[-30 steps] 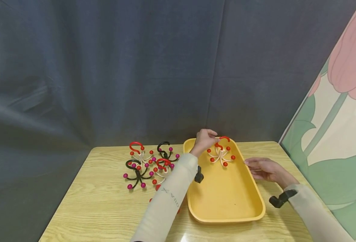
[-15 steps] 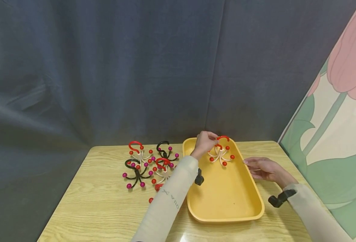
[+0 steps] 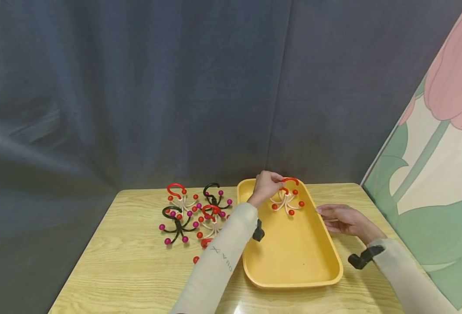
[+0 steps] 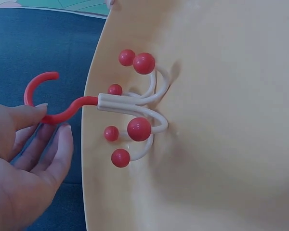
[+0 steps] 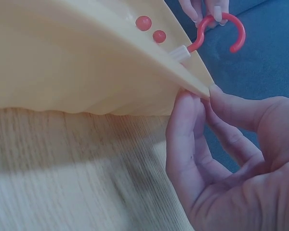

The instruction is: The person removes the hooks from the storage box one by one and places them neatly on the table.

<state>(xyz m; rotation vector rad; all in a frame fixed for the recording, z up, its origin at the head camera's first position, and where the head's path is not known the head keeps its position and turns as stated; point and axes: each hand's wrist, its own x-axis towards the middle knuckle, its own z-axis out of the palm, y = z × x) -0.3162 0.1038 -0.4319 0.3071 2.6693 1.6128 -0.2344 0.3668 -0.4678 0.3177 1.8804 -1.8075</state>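
My left hand [image 3: 267, 187] pinches the red hook of a white multi-armed hanger [image 4: 125, 102] with red ball tips. In the left wrist view the thumb and a fingertip meet on the hook's curve. The hanger stands in the far end of a yellow tray [image 3: 293, 253], its arms down against the tray floor and its hook rising at the rim. On the tray's right side, my right hand [image 3: 342, 219] grips the rim between thumb and fingers, as the right wrist view shows at the tray edge [image 5: 149, 67].
Left of the tray, several similar hangers stand close together on the wooden table [image 3: 109, 261]: black ones [image 3: 178, 226] with magenta balls and white ones [image 3: 182, 203] with red hooks. My left forearm hides part of the group. A dark curtain [image 3: 199, 96] hangs behind.
Almost nothing moves. My left hand shifts very slightly on the hanger's hook, which stays in the tray's far end; my right hand keeps its hold on the rim.
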